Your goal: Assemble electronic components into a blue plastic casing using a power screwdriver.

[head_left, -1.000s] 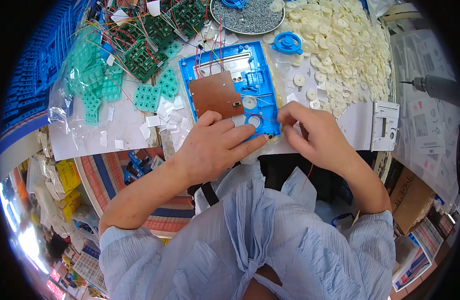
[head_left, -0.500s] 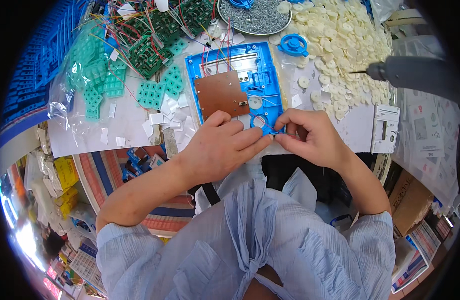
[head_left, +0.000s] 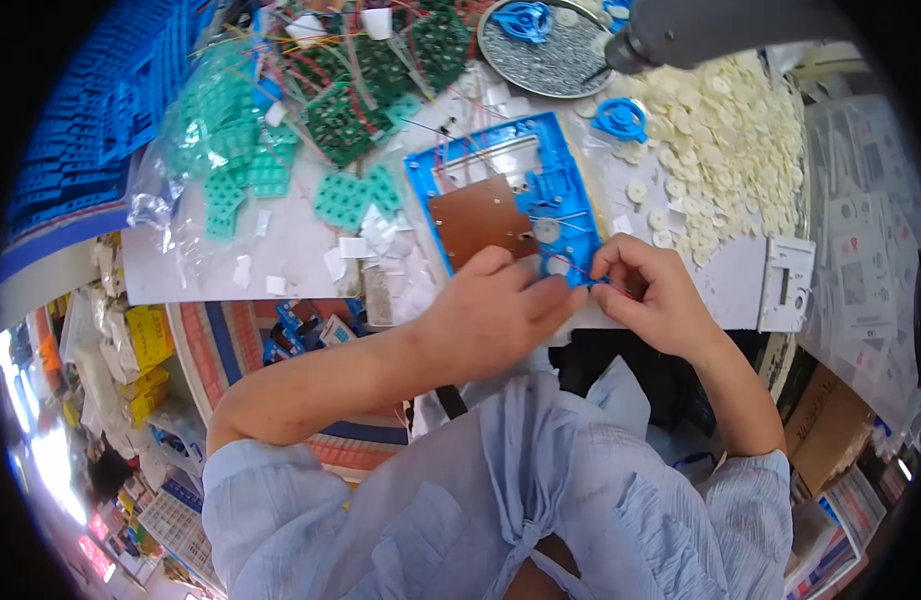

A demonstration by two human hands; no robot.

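A blue plastic housing (head_left: 510, 160) lies on the white table top, with a brown circuit board (head_left: 477, 217) set in it. My left hand (head_left: 490, 310) rests on the housing's near edge, fingers pressed against it. My right hand (head_left: 650, 290) pinches thin red wires at the housing's lower right corner, thumb and fingers closed. The two hands nearly touch. What sits under the fingertips is hidden.
A heap of cream plastic discs (head_left: 730, 130) fills the right. A round tray of small screws (head_left: 545, 50) sits at the back, with a grey power screwdriver (head_left: 700, 30) hanging over it. Green circuit boards (head_left: 360, 90) and teal keypads (head_left: 240, 160) lie left. A white plastic part (head_left: 785, 285) lies right.
The grey screwdriver has swung from the right side to the top, over the screw tray. My hands have stayed at the housing's near edge, the right now pinching wires.
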